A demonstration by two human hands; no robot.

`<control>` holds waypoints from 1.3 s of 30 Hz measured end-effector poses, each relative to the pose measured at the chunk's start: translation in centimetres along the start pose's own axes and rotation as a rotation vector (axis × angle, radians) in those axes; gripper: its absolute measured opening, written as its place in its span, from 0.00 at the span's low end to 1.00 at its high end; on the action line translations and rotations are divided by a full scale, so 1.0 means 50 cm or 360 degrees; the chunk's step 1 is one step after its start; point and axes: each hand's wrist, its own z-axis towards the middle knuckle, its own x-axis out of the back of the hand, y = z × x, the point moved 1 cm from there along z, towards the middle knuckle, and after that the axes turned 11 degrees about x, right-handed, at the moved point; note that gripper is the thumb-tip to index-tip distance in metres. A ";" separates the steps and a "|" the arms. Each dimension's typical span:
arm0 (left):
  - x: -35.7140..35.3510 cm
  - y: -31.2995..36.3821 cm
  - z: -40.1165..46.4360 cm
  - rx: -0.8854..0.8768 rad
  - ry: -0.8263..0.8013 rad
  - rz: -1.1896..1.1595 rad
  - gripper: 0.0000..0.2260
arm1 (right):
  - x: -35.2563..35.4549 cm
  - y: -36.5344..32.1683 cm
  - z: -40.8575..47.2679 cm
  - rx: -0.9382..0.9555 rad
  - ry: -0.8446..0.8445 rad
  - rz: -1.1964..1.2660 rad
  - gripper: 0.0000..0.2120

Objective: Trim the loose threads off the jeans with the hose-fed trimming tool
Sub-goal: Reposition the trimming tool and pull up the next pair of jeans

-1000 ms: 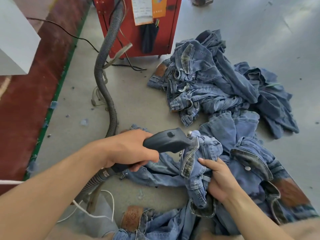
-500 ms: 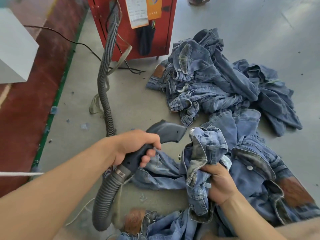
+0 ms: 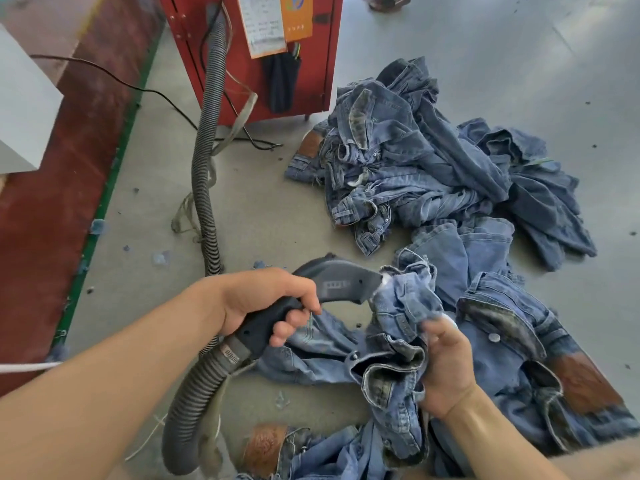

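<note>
My left hand (image 3: 263, 299) grips the handle of the dark grey trimming tool (image 3: 341, 280), whose ribbed grey hose (image 3: 204, 161) loops under my forearm and runs up to a red machine. The tool's nose touches a bunched-up part of the blue jeans (image 3: 401, 306) that I hold up in front of me. My right hand (image 3: 446, 365) holds that bunch from the right, fingers curled into the denim and slightly blurred. The rest of the jeans drapes down over my lap.
A heap of more blue jeans (image 3: 433, 161) lies on the grey floor ahead right. The red machine (image 3: 270, 57) stands at the top with cables beside it. A white box (image 3: 24, 109) sits at left on a dark red strip edged green.
The tool has swung right until its nose meets the denim bunch. My right hand shifted its hold, and the bunch turned and spread a little.
</note>
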 end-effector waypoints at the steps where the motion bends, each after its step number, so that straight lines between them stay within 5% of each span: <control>1: -0.004 -0.003 -0.003 0.0054 -0.0087 0.0070 0.10 | 0.004 0.002 0.000 -0.0037 -0.0033 -0.0053 0.38; 4: -0.041 -0.017 0.014 0.0106 -0.0288 0.0229 0.07 | -0.002 0.005 -0.001 -0.0153 -0.0098 -0.0076 0.41; 10: -0.058 0.004 0.065 -0.0204 0.0311 -0.0264 0.08 | -0.002 -0.010 0.008 0.0093 0.0127 0.0114 0.23; 18: -0.057 -0.016 0.005 0.0065 -0.0331 0.0426 0.10 | -0.010 -0.016 0.027 0.0265 0.0328 0.0258 0.20; 24: -0.105 -0.006 0.039 -0.0269 0.0310 0.0168 0.06 | -0.022 -0.010 0.031 0.0199 0.0287 0.0216 0.33; 27: -0.072 0.003 0.007 -0.0172 0.0162 0.0188 0.14 | -0.015 -0.018 0.032 0.0216 0.0268 0.0279 0.32; 30: -0.070 -0.005 -0.013 -0.0014 -0.0031 0.0504 0.10 | -0.016 -0.003 0.037 0.0187 0.0242 0.0214 0.33; 34: -0.123 -0.017 0.027 -0.0244 0.0326 0.0468 0.08 | -0.028 0.013 0.037 0.0129 0.0250 0.0128 0.38; 39: -0.086 0.008 0.022 -0.0465 0.0586 -0.0028 0.07 | -0.030 -0.009 0.025 0.0154 0.0305 0.0010 0.23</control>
